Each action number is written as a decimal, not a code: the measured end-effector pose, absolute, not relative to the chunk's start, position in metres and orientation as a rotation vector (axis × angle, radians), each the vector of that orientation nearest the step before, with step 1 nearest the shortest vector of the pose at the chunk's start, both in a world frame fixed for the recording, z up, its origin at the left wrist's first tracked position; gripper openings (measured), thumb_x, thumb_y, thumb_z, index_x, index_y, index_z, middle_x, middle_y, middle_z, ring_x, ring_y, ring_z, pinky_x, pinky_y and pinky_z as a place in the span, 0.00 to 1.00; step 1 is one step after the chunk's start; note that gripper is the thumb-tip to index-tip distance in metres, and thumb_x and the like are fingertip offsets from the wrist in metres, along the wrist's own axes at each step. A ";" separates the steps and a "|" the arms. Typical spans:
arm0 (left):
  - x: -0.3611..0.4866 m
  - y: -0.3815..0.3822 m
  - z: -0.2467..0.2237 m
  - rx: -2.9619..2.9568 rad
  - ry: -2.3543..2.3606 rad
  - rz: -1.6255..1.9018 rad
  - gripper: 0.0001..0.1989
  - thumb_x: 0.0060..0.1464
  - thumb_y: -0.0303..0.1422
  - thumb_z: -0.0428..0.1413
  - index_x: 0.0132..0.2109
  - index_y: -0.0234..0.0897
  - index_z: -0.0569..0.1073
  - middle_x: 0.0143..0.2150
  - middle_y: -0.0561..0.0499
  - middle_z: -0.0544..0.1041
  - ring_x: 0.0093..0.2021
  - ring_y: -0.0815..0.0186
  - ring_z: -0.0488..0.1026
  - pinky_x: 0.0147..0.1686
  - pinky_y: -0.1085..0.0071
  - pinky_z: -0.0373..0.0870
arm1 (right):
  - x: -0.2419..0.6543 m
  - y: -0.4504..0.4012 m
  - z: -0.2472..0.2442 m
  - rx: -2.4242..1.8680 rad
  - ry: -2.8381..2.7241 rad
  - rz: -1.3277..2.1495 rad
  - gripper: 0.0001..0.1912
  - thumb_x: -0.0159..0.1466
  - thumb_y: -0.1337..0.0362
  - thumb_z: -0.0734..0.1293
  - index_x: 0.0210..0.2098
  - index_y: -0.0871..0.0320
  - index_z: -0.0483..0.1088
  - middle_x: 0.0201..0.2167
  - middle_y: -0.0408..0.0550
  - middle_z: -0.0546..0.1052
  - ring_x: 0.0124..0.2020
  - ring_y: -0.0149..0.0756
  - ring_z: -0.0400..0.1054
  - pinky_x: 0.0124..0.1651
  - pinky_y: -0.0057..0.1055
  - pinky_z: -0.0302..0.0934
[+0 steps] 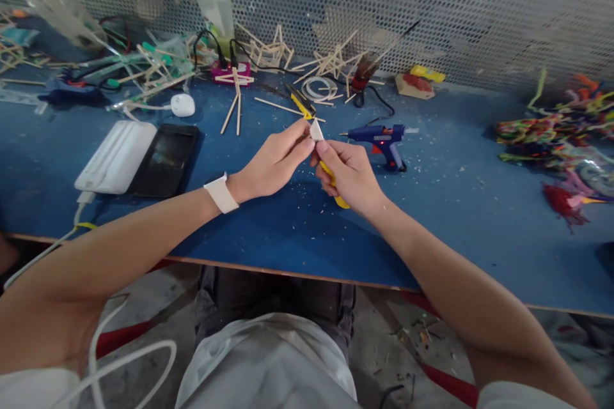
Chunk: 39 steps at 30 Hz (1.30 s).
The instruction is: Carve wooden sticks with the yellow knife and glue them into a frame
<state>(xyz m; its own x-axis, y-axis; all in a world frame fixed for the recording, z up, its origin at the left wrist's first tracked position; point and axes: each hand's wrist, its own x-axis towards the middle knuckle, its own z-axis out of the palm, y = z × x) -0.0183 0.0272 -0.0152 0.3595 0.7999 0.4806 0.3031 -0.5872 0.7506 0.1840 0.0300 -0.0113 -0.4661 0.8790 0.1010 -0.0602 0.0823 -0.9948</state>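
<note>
From afar, my right hand (352, 172) wraps a yellow handle (341, 201); my left hand (273, 160) pinches a small white piece (316, 131) above the blue table (268, 230) — I'd go slow, both hands steady

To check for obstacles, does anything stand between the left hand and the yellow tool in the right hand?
Only a small white piece shows between the left hand and the right hand; I cannot tell whether it is part of the yellow tool. The blue glue gun is to the right, out of the way.
</note>
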 end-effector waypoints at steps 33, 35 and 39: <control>-0.022 0.026 -0.013 2.140 0.913 1.140 0.20 0.84 0.52 0.46 0.47 0.43 0.67 0.40 0.48 0.81 0.37 0.61 0.79 0.40 0.63 0.74 | 0.185 0.032 -0.010 -0.802 -1.616 1.557 0.32 0.73 0.32 0.75 0.34 0.56 0.74 0.18 0.34 0.64 0.14 0.23 0.54 0.15 0.26 0.48; -0.023 0.027 -0.012 2.155 0.894 1.119 0.19 0.84 0.50 0.46 0.47 0.43 0.67 0.40 0.49 0.82 0.37 0.61 0.79 0.41 0.63 0.74 | 0.188 0.034 -0.011 -0.793 -1.619 1.592 0.32 0.73 0.33 0.75 0.35 0.57 0.75 0.18 0.34 0.65 0.13 0.23 0.55 0.15 0.25 0.48; -0.024 0.028 -0.010 2.180 0.920 1.110 0.20 0.85 0.49 0.45 0.45 0.42 0.66 0.38 0.49 0.82 0.34 0.63 0.77 0.38 0.65 0.71 | 0.190 0.037 -0.010 -0.782 -1.590 1.650 0.31 0.73 0.34 0.76 0.36 0.57 0.76 0.18 0.33 0.65 0.13 0.23 0.56 0.15 0.25 0.48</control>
